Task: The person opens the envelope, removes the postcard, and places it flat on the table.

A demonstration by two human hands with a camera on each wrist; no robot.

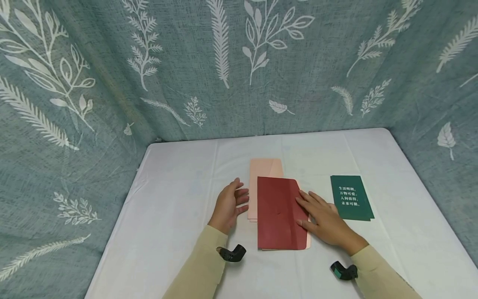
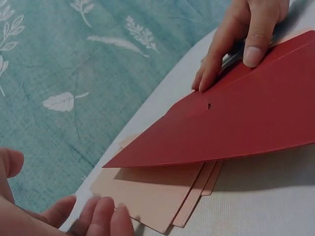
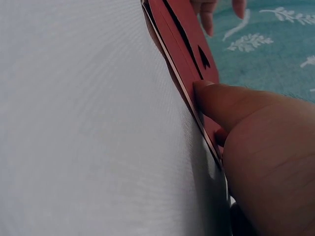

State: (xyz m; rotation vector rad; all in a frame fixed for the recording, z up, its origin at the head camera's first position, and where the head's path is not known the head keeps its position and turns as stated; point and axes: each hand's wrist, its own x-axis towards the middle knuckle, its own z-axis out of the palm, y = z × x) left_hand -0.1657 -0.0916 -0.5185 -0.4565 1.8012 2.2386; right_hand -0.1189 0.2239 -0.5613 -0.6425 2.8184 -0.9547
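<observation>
A red paper envelope (image 1: 275,211) with a flap along its right side lies over several pale pink paper pieces (image 1: 264,167); their edges show past it at the top, left and lower right. My right hand (image 1: 326,223) rests on the flap, its fingers and thumb spread over the right edge. In the left wrist view, the near edge of the red envelope (image 2: 236,128) stands above the pink ones and casts a shadow. To the left, my left hand (image 1: 228,206) has its fingers apart, fingertips right at the pink pieces' left edge, holding nothing.
Dark green cards (image 1: 350,196) with white printed characters lie stacked to the right of my right hand. The table wears a white cloth (image 1: 179,178). Behind it and at the sides hangs a blue-green curtain (image 1: 239,108) with white leaf patterns.
</observation>
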